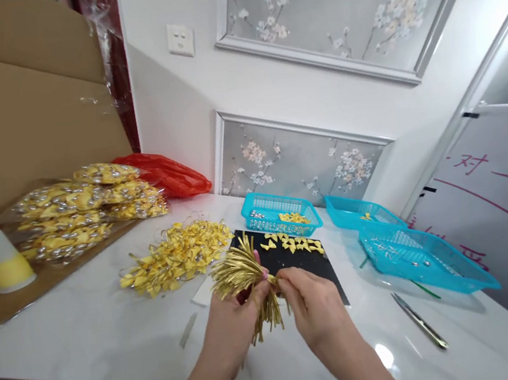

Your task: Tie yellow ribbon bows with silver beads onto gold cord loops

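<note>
My left hand (239,314) is closed around a thick bundle of gold twist ties (238,269), which fans out to the upper left and hangs below the fingers. A pink band (265,274) cinches the bundle near its middle. The fingers of my right hand (313,302) pinch gold strands just right of that band; their tips partly hide what they grip. Beneath and behind the bundle lies a black mat (315,273), with several small yellow bows (298,244) along its far edge.
A pile of yellow bows with ties (178,256) lies left. Blue baskets (281,211) stand behind and right (428,255). A pointed metal tool (419,321) rests at right. Bagged bows (87,203), a red bag (167,175) and a thread cone (2,262) sit far left.
</note>
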Available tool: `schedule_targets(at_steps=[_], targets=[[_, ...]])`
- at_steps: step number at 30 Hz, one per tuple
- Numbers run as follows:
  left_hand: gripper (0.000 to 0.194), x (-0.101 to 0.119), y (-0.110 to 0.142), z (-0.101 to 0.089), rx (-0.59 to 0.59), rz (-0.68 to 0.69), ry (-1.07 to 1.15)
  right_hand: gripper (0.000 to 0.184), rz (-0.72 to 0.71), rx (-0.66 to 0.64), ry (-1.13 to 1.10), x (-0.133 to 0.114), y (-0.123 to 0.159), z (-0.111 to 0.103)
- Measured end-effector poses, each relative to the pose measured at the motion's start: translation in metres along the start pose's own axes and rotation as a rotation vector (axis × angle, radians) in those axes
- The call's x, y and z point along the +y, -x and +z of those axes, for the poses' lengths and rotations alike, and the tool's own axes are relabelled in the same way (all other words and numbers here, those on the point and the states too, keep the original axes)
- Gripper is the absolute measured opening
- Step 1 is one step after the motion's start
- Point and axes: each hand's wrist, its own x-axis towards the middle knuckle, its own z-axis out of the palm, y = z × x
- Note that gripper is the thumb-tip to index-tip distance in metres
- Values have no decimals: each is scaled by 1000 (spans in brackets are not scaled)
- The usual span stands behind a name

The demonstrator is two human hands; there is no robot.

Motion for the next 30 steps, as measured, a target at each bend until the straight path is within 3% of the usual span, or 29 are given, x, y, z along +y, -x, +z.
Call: schedule_targets(at_steps=[7,14,23,27,30], targets=[[25,3,1,-8,-21,2,-56,28,-26,-15,54,2,1,10],[34,-3,1,-5,-6,-90,126,27,-74,16,211,-6,2,7],[23,3,-5,-21,-36,23,106,23,-74,35,293,-11,-3,4],[20,3,-2,-14,14,41,167,26,-87,36,353,-11,-4,8],[14,7,-9,-14,142,34,253,26,-90,32,395,-3,1,11]])
